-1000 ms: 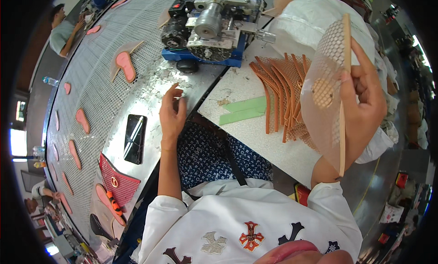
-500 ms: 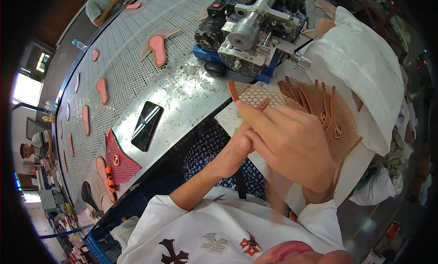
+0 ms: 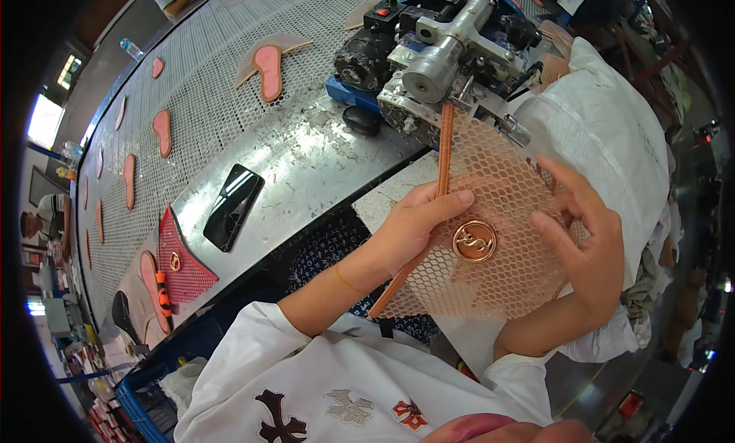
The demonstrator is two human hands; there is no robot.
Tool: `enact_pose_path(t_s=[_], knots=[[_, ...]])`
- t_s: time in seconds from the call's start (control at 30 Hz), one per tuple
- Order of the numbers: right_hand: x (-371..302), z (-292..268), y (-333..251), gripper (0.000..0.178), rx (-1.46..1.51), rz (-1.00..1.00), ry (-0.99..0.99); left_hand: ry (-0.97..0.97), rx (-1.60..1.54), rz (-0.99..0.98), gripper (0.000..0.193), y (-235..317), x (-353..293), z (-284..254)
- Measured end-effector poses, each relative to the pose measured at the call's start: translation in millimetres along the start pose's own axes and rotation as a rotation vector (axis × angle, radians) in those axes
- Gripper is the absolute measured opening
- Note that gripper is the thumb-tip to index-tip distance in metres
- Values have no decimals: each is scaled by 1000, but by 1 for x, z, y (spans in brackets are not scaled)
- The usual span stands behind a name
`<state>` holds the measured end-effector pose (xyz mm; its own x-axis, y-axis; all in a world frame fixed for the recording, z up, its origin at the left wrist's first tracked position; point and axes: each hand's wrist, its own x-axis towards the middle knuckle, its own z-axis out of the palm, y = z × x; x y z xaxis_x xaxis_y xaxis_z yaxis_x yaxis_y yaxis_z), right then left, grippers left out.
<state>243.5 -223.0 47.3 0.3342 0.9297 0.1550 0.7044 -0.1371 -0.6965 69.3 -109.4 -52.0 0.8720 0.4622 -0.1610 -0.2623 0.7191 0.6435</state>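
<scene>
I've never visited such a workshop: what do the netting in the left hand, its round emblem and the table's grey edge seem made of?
Netting: probably synthetic mesh, see-through, with open honeycomb holes.
Emblem: metal or metal-coated plastic, judging by its polished gold shine.
Grey edge: likely bare metal, scuffed yet reflecting light.
</scene>
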Motion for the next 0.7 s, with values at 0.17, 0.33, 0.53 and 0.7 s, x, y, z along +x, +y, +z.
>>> enact_pose_path(t_s=[0.17, 0.33, 0.53, 0.7], knots=[[12, 9, 10, 47, 110, 41, -3, 25, -17, 45, 41, -6, 9, -11], [21, 23, 4, 44, 231, 76, 45, -15, -34, 106, 45, 7, 9, -18], [31, 58, 8, 41, 229, -46, -15, 181, 70, 265, 41, 23, -8, -56], [38, 75, 9, 42, 222, -62, -39, 314, 72, 350, 45, 18, -28, -74]])
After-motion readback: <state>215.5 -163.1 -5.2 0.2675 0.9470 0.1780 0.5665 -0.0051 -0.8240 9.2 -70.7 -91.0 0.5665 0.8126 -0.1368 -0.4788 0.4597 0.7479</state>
